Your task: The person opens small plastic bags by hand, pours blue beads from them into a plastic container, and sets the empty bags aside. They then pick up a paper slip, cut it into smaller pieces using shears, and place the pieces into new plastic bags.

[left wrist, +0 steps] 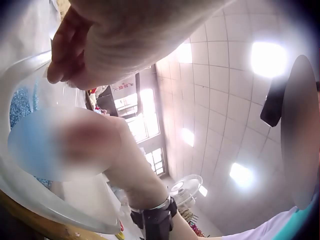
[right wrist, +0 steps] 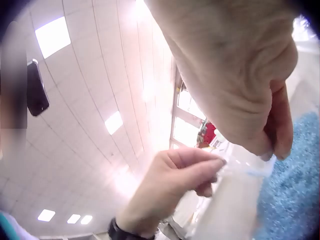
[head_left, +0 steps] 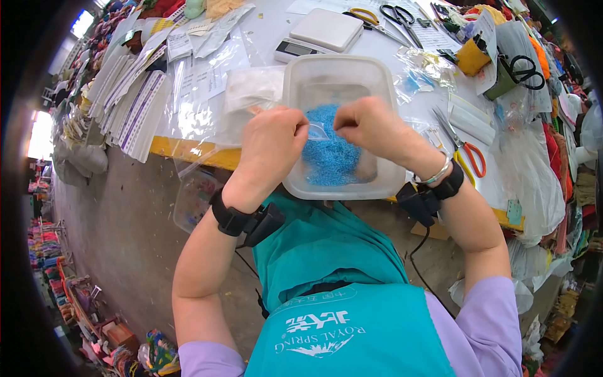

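A translucent plastic tub [head_left: 384, 173] stands at the table's front edge, with a heap of tiny blue beads [head_left: 333, 162] in it. Over the beads, my left hand [head_left: 273, 139] pinches one side of a small clear plastic bag [head_left: 319, 131] between thumb and forefinger. Opposite it, the fingertips of my right hand [head_left: 375, 129] pinch together at the bag's other side. From the right wrist, the clear bag [right wrist: 245, 167] spans the gap between both hands' fingertips, close above the beads [right wrist: 295, 185]. A blurred patch covers the right fingers in the left wrist view.
Behind the tub sits a white scale [head_left: 326, 28], with black scissors [head_left: 402, 17] to its right. Orange-handled scissors [head_left: 468, 154] lie right of the tub. Stacked paper cards [head_left: 135, 103] and clear bags [head_left: 207, 81] cover the left side. A clear container [head_left: 196, 200] is below the table edge.
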The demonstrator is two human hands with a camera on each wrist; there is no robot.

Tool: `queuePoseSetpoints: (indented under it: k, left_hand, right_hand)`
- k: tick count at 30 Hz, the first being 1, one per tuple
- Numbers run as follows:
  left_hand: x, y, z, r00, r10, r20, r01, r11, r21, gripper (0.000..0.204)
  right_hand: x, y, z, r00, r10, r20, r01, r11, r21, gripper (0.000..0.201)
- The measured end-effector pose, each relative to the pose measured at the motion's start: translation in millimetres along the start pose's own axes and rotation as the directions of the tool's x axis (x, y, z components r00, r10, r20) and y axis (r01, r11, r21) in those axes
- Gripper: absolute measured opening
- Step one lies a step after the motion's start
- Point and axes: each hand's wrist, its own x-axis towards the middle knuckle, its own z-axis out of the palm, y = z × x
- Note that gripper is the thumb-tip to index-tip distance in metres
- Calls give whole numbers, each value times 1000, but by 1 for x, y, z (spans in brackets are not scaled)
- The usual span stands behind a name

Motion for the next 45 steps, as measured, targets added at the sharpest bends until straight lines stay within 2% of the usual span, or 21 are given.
queuePoseSetpoints:
  k: [3, 9, 12, 15, 18, 21, 24, 25, 27, 30, 36, 42, 45]
  left_hand:
    - [4, 4, 4, 998, -16, 56, 16, 1000, -1, 13]
    - [7, 12, 5, 994, -50, 96, 46, 998, 37, 16]
    - [5, 9, 5, 998, -1, 67, 1, 1000, 4, 17]
    - [7, 8, 0, 996, -70, 47, 75, 991, -108, 16]
    - [9, 14, -11, 977, -197, 76, 210, 949, -236, 18]
    - [10, 15, -14, 951, -271, 151, 306, 902, -304, 22]
    - [8, 15, -16, 972, -231, 54, 236, 927, -291, 24]
    - [8, 13, -15, 992, -118, -50, 98, 950, -297, 24]
    - [8, 6, -9, 961, 112, -252, -180, 946, -268, 23]
    - [3, 7, -1, 993, 54, -101, -97, 870, -484, 19]
    - [2, 12, 9, 998, -60, -23, 30, 755, -655, 16]
    - [-1, 17, 7, 999, -38, -29, 12, 790, -613, 12]
    - [-3, 19, 5, 993, -115, 6, 91, 756, -649, 12]
  right_hand:
    - [-1, -27, -18, 1000, 29, 10, -30, 991, 128, 15]
    - [0, -25, -1, 989, -96, -114, 100, 994, 35, 16]
    - [-6, -28, -6, 994, -16, -107, 29, 992, 124, 17]
    - [-10, -19, -11, 987, 6, -160, 5, 997, 72, 17]
    - [-17, -3, -1, 962, -201, -186, 192, 979, -65, 17]
    - [-21, -7, 11, 956, -108, -273, 125, 991, 46, 17]
    - [-22, -13, 11, 955, 100, -280, -26, 966, 257, 17]
    - [-22, -12, 10, 955, 90, -283, -3, 956, 294, 17]
    - [-23, -6, 7, 955, 71, -288, 41, 930, 365, 17]
    - [-24, -1, 6, 962, 86, -259, 29, 912, 410, 16]
    - [-30, -9, 8, 952, 92, -291, 83, 840, 536, 13]
    - [-36, -16, 15, 926, 64, -371, 122, 881, 456, 13]
    - [-37, -15, 14, 922, 56, -383, 120, 899, 421, 12]
